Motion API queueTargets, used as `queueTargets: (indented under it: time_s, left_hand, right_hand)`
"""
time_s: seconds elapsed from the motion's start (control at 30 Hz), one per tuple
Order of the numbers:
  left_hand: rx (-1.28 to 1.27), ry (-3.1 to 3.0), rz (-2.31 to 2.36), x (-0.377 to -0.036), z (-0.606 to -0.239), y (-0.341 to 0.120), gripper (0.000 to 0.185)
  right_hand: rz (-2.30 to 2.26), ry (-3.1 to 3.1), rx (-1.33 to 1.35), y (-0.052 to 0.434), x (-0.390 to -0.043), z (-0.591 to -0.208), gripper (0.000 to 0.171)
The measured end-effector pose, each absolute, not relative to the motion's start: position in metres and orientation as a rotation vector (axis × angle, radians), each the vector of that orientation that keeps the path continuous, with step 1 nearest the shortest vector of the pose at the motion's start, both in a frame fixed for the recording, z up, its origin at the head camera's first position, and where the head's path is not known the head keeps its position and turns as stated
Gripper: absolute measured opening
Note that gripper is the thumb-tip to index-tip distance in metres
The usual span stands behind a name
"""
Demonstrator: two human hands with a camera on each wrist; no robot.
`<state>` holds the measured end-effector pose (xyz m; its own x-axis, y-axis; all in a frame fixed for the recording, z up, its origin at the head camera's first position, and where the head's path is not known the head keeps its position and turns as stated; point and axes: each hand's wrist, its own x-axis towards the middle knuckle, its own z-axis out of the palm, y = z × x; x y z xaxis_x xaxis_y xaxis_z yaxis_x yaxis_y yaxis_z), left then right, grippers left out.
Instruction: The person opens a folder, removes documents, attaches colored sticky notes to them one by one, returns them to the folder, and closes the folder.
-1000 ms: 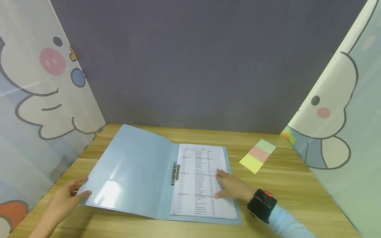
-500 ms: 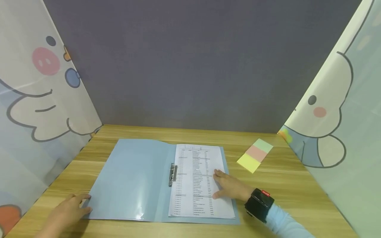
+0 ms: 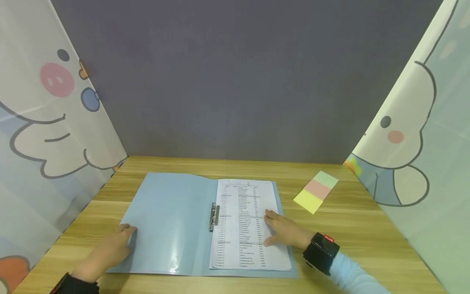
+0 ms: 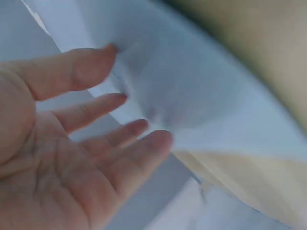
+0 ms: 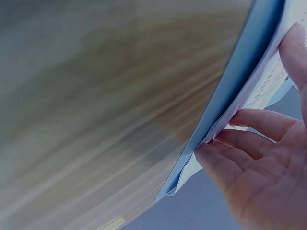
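Note:
A light blue clip folder [image 3: 161, 220] lies spread flat on the wooden table. Printed sheets [image 3: 244, 249] rest on its right half, beside a metal clip [image 3: 214, 217] near the spine. My left hand [image 3: 110, 249] is over the left cover's outer edge; in the left wrist view its loosely bent fingertips [image 4: 160, 140] reach the cover's glossy surface and grip nothing. With fingers spread, my right hand [image 3: 284, 230] rests on the right edge of the sheets. In the right wrist view, its fingertips touch the paper [image 5: 264, 86] along the folder's edge.
Three joined sticky-note pads [image 3: 316, 191], green, pink and yellow, lie right of the folder. A dark grey panel [image 3: 235, 81] stands at the table's back edge. Cartoon-printed curtains [image 3: 29, 134] flank both sides.
The left cover, raised in my left hand's pinch a second ago, has come down flat. That hand has let go and moved rightward over the cover. My right hand stays on the sheets.

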<state>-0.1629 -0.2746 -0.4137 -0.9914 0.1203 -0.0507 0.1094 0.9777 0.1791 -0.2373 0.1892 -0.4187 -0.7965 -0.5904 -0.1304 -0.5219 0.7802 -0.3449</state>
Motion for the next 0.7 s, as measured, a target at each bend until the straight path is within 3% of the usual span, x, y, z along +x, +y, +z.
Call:
queueTargets:
  time_s: [0.27,0.47,0.7]
  left_hand:
    - [0.447,2.948,0.399,-0.208,-0.414,-0.213,0.054]
    - [0.493,2.85,0.395,-0.235,-0.413,-0.169,0.086]
    - [0.515,2.753,0.246,-0.237,-0.414,-0.135,0.118]
  right_hand:
    - [-0.42,2.747,-0.867,0.19,-0.239,-0.42,0.089]
    - [-0.429,2.743,-0.851,0.19,-0.239,-0.42,0.088]
    - [-0.443,2.746,-0.854,0.191,-0.239,-0.423,0.088]
